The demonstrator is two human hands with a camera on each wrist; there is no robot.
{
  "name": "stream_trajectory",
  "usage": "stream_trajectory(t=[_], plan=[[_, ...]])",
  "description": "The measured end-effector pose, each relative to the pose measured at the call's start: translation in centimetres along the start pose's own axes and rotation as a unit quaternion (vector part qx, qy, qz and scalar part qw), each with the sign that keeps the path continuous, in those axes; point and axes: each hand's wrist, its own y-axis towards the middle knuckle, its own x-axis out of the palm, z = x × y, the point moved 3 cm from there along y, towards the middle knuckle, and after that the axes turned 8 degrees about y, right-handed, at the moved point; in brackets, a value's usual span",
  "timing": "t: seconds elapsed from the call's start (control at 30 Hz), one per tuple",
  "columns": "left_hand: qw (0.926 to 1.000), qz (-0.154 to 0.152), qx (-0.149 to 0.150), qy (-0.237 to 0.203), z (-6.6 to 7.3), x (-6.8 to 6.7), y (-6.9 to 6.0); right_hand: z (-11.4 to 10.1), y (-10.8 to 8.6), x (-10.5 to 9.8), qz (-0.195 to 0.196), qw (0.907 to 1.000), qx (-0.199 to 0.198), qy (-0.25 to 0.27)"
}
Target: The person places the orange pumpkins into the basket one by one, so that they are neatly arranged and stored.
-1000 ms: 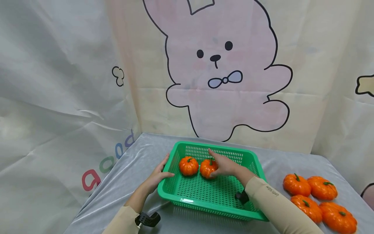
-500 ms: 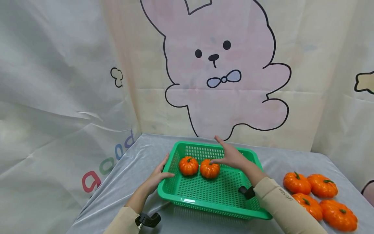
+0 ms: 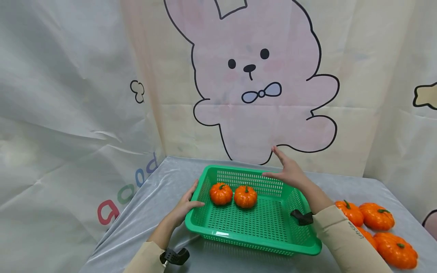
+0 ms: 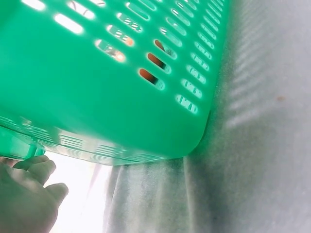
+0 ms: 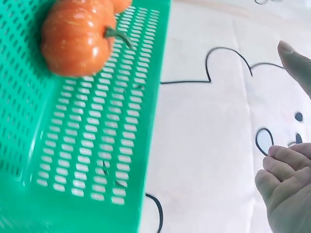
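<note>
A green basket (image 3: 252, 242) holds two orange pumpkins, one at its left (image 3: 221, 193) and one beside it (image 3: 245, 196). The left hand (image 3: 182, 208) rests on the basket's left rim, fingers outside and thumb over the edge; in the left wrist view that hand (image 4: 29, 194) shows at the basket's upper edge. Above the basket's back right part, the right hand (image 3: 290, 172) hovers with thumb and fingers spread, holding nothing. In the right wrist view the right hand (image 5: 291, 184) is apart from the basket (image 5: 63, 204) and the pumpkin (image 5: 77, 39).
To the right of the basket several more orange pumpkins (image 3: 396, 250) lie on the grey cloth (image 3: 327, 185), partly behind the right sleeve. A curtain with a pink cartoon animal (image 3: 263, 125) hangs behind the table, and another curtain (image 3: 68, 113) stands at the left.
The right hand has let go of the second pumpkin, then risen and moved right, away from it. The left hand has stayed on the basket's rim.
</note>
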Motion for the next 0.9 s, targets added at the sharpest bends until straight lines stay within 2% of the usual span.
stream_trajectory(t=[0.17,0.3,0.7,0.9], plan=[[1.0000,-0.006,-0.001,-0.007,0.0,0.2,0.0,0.6,-1.5,-2.4,0.037,0.9992,0.017,0.004],[1.0000,0.003,-0.004,-0.008,0.1,0.2,-0.1,1.1,-2.8,-4.1,0.061,0.9977,0.025,0.016],[1.0000,0.005,0.001,-0.002,0.4,0.1,-0.1,3.1,-6.2,-6.9,0.080,0.9944,0.064,0.026],[1.0000,0.007,0.003,0.000,0.3,0.1,-0.1,4.7,-8.3,-7.4,0.080,0.9926,0.086,0.030]])
